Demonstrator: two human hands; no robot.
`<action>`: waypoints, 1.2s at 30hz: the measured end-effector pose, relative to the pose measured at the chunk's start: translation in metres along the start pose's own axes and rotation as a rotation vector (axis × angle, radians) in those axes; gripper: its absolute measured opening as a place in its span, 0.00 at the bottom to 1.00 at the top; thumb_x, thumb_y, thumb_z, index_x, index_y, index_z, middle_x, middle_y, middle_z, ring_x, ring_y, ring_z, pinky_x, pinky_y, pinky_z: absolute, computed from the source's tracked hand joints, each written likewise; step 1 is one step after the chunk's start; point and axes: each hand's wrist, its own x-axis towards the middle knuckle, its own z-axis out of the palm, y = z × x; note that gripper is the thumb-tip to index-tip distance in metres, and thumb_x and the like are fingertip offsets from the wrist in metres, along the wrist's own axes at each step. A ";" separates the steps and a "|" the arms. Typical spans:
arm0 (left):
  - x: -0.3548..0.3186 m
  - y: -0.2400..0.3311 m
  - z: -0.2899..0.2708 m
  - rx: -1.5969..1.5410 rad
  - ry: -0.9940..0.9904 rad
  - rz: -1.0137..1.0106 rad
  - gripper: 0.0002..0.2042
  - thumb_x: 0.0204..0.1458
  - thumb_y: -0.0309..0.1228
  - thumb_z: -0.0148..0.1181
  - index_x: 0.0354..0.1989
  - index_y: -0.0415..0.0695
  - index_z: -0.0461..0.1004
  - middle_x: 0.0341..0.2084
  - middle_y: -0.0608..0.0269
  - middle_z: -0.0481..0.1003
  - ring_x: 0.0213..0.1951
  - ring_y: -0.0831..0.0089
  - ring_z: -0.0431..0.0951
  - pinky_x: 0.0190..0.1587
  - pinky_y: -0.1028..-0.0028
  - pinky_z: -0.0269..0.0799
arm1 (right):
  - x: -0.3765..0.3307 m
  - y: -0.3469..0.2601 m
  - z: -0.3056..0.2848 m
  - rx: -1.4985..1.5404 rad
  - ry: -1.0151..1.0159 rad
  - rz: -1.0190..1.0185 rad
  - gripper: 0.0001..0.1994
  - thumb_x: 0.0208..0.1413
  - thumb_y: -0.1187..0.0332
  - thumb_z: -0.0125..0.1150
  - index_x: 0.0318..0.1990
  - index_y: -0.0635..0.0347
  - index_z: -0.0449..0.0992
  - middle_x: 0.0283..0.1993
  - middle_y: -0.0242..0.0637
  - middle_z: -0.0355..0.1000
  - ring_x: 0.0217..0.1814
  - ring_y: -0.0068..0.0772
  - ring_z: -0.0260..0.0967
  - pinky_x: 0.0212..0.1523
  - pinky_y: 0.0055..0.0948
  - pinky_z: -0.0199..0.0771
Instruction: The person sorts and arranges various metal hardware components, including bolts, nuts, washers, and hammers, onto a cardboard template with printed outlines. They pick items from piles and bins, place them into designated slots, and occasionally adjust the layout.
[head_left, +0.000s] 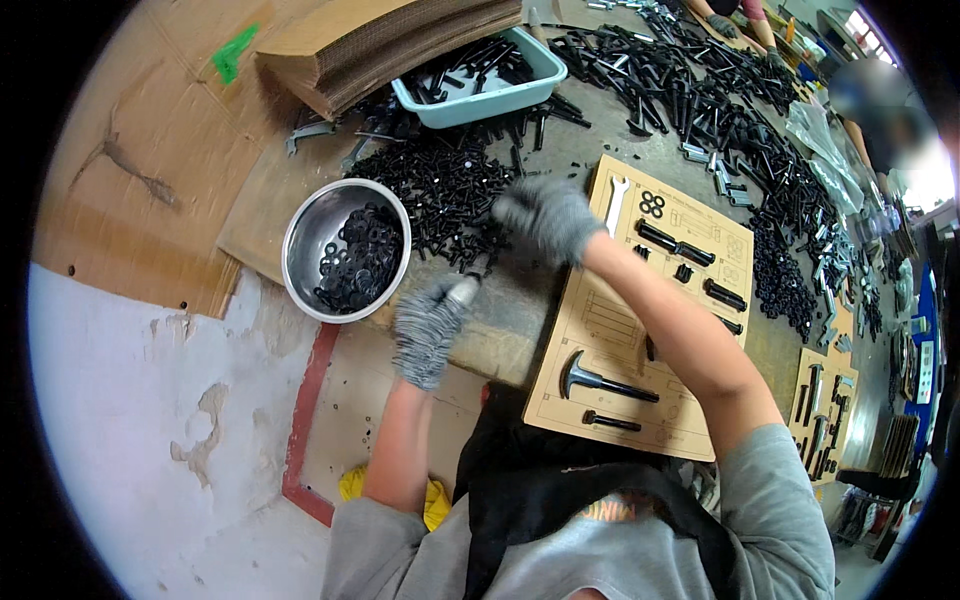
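My left hand [428,335], in a grey knitted glove, is at the table's near edge, beside a steel bowl [296,285] of black rings [362,262]. Its fingers are closed with the thumb against them; a small dark bit shows at the tips, too small to name. My right hand [552,218], gloved alike, is smeared by motion over the right edge of a heap of small black screws [430,185]. Whether it holds anything cannot be seen. Under my right forearm lies a brown board [590,335] bearing a wrench [616,205], black rings [651,205], bolts [725,295] and a hammer-like tool [610,384].
Behind the heap stands a light blue tub [490,107] of black parts, with stacked cardboard [380,50] beside it. Black bolts and silver sleeves spread over the table to the right. A second filled board [822,415] lies far right. Another person's gloved hand [722,25] shows at the back.
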 end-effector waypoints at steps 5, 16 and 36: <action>0.011 -0.002 -0.023 0.392 0.104 0.233 0.07 0.52 0.27 0.64 0.33 0.36 0.78 0.22 0.69 0.74 0.23 0.83 0.67 0.28 0.79 0.67 | 0.074 0.026 -0.003 -0.420 -0.051 0.267 0.17 0.51 0.57 0.57 0.38 0.63 0.79 0.38 0.54 0.75 0.42 0.55 0.74 0.43 0.44 0.74; 0.063 0.006 -0.100 0.598 0.210 0.317 0.09 0.53 0.30 0.62 0.38 0.38 0.78 0.30 0.61 0.79 0.31 0.72 0.76 0.39 0.73 0.72 | 0.065 0.005 -0.017 -0.066 -0.091 0.279 0.24 0.49 0.53 0.61 0.47 0.63 0.75 0.43 0.51 0.76 0.45 0.46 0.74 0.49 0.34 0.72; 0.032 -0.045 -0.050 1.173 0.395 0.627 0.08 0.38 0.31 0.65 0.28 0.44 0.78 0.32 0.58 0.76 0.40 0.57 0.72 0.47 0.62 0.67 | -0.002 -0.095 0.064 -0.367 -0.366 -0.187 0.27 0.46 0.71 0.62 0.58 0.54 0.66 0.39 0.49 0.75 0.36 0.49 0.75 0.33 0.41 0.75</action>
